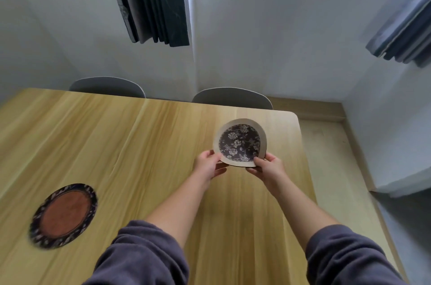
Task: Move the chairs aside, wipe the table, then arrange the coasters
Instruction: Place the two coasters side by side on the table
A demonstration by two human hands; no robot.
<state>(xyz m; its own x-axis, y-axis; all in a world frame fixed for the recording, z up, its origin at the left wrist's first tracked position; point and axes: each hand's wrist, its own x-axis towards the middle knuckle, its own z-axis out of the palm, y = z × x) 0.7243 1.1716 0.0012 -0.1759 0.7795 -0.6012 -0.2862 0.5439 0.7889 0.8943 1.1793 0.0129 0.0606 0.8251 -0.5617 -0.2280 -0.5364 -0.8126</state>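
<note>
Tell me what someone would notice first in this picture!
First comes the round coaster with dark flowers, held by its near edge between the left hand and the right hand at the right end of the wooden table. Next is the brown coaster with a dark rim, lying flat near the table's left side. A grey chair and a second chair peek up behind the far edge.

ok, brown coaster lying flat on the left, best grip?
Its near rim, from the person's side: the brown coaster lies flat on the table, so probably a fingertip lifts the edge, then pinch. Left hand and right hand hold the floral coaster.
</note>
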